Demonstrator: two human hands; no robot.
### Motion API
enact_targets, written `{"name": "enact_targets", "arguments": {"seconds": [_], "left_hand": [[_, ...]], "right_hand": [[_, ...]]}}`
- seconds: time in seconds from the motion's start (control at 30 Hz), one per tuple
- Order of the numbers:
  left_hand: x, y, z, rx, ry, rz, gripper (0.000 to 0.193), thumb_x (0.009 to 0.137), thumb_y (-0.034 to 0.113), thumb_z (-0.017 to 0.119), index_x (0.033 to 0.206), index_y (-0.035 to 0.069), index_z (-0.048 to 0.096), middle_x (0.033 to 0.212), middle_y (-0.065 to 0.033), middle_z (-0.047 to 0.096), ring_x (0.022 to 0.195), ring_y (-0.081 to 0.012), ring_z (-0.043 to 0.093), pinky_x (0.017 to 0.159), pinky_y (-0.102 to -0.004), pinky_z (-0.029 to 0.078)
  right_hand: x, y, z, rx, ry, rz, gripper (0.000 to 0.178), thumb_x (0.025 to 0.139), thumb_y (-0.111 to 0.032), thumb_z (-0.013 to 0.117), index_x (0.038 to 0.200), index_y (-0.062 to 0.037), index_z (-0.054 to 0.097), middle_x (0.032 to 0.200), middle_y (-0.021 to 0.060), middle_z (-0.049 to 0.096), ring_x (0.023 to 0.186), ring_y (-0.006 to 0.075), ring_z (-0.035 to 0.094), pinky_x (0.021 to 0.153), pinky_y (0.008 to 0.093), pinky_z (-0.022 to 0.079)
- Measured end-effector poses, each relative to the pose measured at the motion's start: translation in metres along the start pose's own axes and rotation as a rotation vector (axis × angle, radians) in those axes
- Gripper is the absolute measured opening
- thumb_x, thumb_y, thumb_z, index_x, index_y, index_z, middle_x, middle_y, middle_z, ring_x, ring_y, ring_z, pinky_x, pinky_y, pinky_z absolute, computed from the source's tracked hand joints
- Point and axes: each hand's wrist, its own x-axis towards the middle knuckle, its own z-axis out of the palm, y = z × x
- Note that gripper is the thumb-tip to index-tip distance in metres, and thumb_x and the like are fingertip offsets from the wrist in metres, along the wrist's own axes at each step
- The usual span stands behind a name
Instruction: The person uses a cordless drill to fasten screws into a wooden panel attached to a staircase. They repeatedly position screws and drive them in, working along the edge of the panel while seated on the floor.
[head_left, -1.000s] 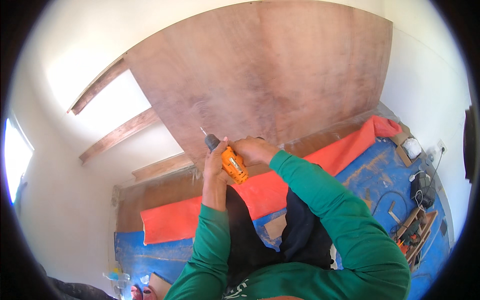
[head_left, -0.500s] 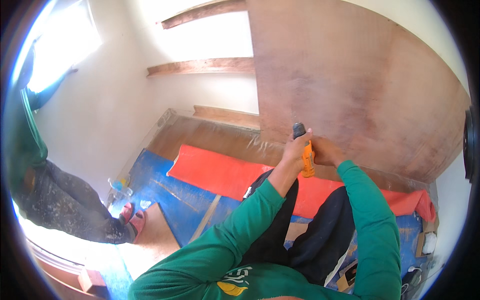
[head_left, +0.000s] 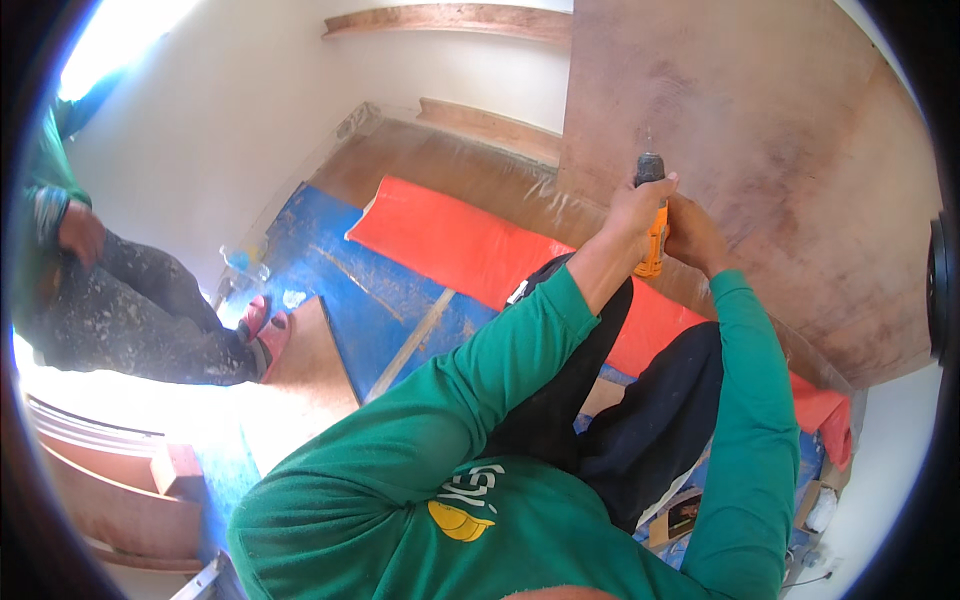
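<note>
A yellow-orange and black cordless drill (head_left: 655, 243) is gripped by both my hands, its chuck toward the large brown plywood panel (head_left: 760, 190) in front of me. A thin bit extends from the chuck; whether its tip touches the panel I cannot tell. My left hand (head_left: 638, 212) wraps the drill from the left, just below the chuck. From the right, my right hand (head_left: 694, 236) is closed around the drill, most of its fingers hidden behind the tool. Both forearms are in green sleeves.
A red-orange sheet (head_left: 460, 240) lies over the blue floor covering (head_left: 340, 270). At left stands a co-worker in paint-spattered trousers (head_left: 150, 310), feet by a board (head_left: 315, 365). Wooden battens (head_left: 490, 130) run along the wall. Open cardboard boxes (head_left: 675, 520) sit at lower right.
My view has tilted, so the drill, panel and floor sit higher in the picture. Both hands keep their hold on the drill. The co-worker's hand now shows down by the waist.
</note>
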Motion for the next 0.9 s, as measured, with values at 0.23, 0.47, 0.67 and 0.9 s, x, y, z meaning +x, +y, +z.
{"name": "enact_targets", "arguments": {"seconds": [0.23, 0.47, 0.67, 0.9], "left_hand": [[-0.006, 0.012, -0.001, -0.018, 0.027, -0.067, 0.034, 0.099, 0.025, 0.083, 0.115, 0.009, 0.058, 0.09, -0.0071, 0.059, 0.068, -0.0226, 0.06, 0.055, -0.0458, 0.048], [0.007, 0.004, -0.007, -0.049, -0.003, -0.044, 0.041, 0.1, 0.022, 0.082, 0.128, 0.008, 0.057, 0.099, -0.0087, 0.064, 0.077, -0.0238, 0.064, 0.064, -0.0463, 0.054], [0.009, 0.113, -0.059, -0.162, 0.292, 0.595, 0.095, 0.108, 0.029, 0.064, 0.178, 0.006, 0.004, 0.175, -0.0208, 0.03, 0.157, -0.0336, 0.041, 0.131, -0.0497, 0.031], [-0.015, 0.182, -0.052, -0.056, -0.053, 0.651, 0.073, 0.116, 0.037, 0.053, 0.174, 0.005, 0.023, 0.169, -0.0161, 0.044, 0.149, -0.0355, 0.051, 0.129, -0.0478, 0.038]], "right_hand": [[-0.001, -0.014, -0.003, 0.013, -0.031, 0.009, 0.051, 0.087, -0.014, 0.083, 0.134, -0.0073, 0.064, 0.124, 0.0217, 0.077, 0.117, 0.0456, 0.072, 0.099, 0.0527, 0.058], [0.002, -0.019, -0.003, 0.027, -0.021, 0.022, 0.05, 0.087, -0.015, 0.083, 0.132, -0.0077, 0.063, 0.124, 0.0211, 0.077, 0.116, 0.0465, 0.072, 0.098, 0.0536, 0.058], [0.001, -0.002, 0.004, -0.28, 0.069, -0.021, 0.036, 0.085, -0.007, 0.077, 0.119, -0.0091, 0.066, 0.113, 0.0226, 0.077, 0.11, 0.0451, 0.071, 0.096, 0.0533, 0.057], [0.005, 0.025, 0.022, -0.545, -0.32, -0.086, 0.033, 0.082, -0.01, 0.076, 0.115, -0.0078, 0.069, 0.108, 0.0197, 0.075, 0.109, 0.043, 0.07, 0.093, 0.0552, 0.055]]}}
